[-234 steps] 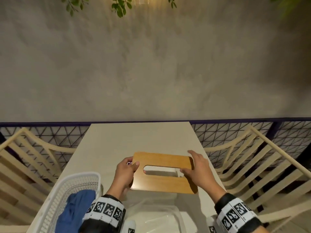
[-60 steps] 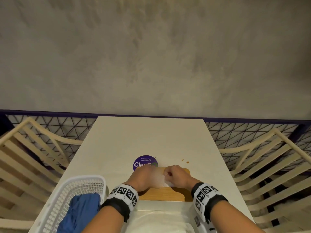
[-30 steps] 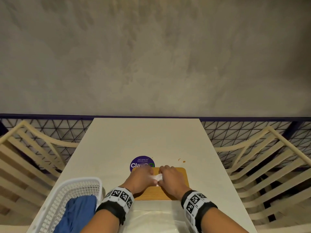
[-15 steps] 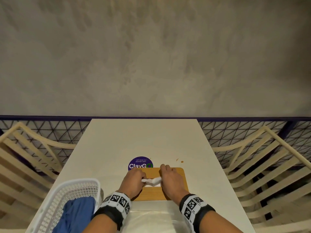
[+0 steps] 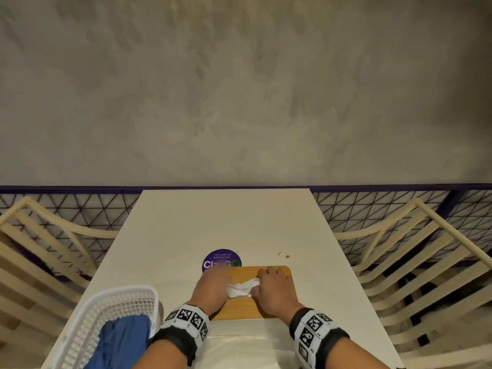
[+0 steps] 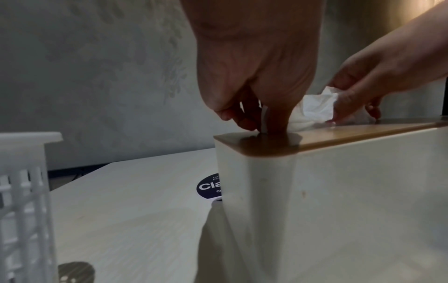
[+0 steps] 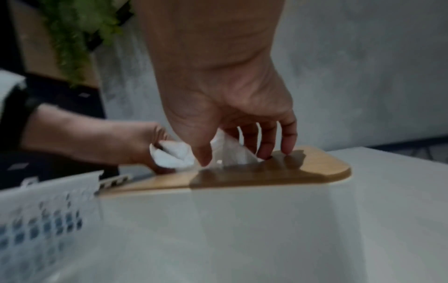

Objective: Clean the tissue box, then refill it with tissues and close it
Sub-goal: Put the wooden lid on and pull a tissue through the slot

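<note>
The tissue box (image 6: 339, 201) stands on the bench (image 5: 226, 225), near the person's edge, with its wooden lid (image 5: 277, 272) seated on top. A white tissue (image 5: 241, 288) sticks up out of the slot in the lid, crumpled between the two hands. The left hand (image 5: 210, 286) pinches the tissue's left end with fingers curled down onto the lid. The right hand (image 5: 274, 288) pinches the right end between thumb and forefinger, while its other fingertips (image 7: 287, 147) rest on the wood.

A round purple sticker (image 5: 221, 258) lies on the bench just behind the box, partly hidden by it. To the left stands a white basket (image 5: 101, 310) holding a blue cloth (image 5: 119, 342). Small orange specks (image 5: 283, 255) mark the bench just beyond the box's right corner. Slatted chairs (image 5: 415, 262) flank the bench on both sides.
</note>
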Tool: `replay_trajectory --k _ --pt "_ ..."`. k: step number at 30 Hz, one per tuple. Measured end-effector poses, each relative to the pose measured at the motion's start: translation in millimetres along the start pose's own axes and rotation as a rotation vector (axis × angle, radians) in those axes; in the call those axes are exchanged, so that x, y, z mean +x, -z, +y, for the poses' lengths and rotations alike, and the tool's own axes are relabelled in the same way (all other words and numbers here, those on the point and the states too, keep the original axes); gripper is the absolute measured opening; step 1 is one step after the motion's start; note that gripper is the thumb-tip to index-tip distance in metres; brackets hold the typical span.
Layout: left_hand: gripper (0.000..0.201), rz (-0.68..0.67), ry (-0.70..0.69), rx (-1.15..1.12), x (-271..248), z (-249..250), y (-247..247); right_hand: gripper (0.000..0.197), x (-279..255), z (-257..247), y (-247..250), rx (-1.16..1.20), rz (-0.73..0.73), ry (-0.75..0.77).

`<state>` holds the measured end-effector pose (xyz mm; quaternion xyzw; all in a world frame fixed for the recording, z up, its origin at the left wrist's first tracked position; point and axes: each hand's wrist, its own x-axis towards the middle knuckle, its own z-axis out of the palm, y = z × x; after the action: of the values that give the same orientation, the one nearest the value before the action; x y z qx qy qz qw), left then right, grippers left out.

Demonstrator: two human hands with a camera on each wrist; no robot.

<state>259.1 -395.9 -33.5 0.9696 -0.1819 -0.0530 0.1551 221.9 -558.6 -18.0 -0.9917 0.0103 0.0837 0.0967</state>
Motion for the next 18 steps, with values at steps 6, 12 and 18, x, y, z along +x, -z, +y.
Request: replay_trajectory --k 6,12,18 --pt "0.027 0.072 0.013 0.081 -5.0 -0.4 3.8 0.021 12.6 21.5 16.8 0.147 -0.113 -0.09" --pt "0.018 -0.019 0.168 -0.071 -0.3 0.3 7.4 0.038 24.7 37.9 33.9 0.437 -0.312 0.005" --pt "0.02 -0.11 0.227 -0.451 2.9 -1.6 13.6 0.026 15.5 40.7 10.3 0.403 -0.098 0.155"
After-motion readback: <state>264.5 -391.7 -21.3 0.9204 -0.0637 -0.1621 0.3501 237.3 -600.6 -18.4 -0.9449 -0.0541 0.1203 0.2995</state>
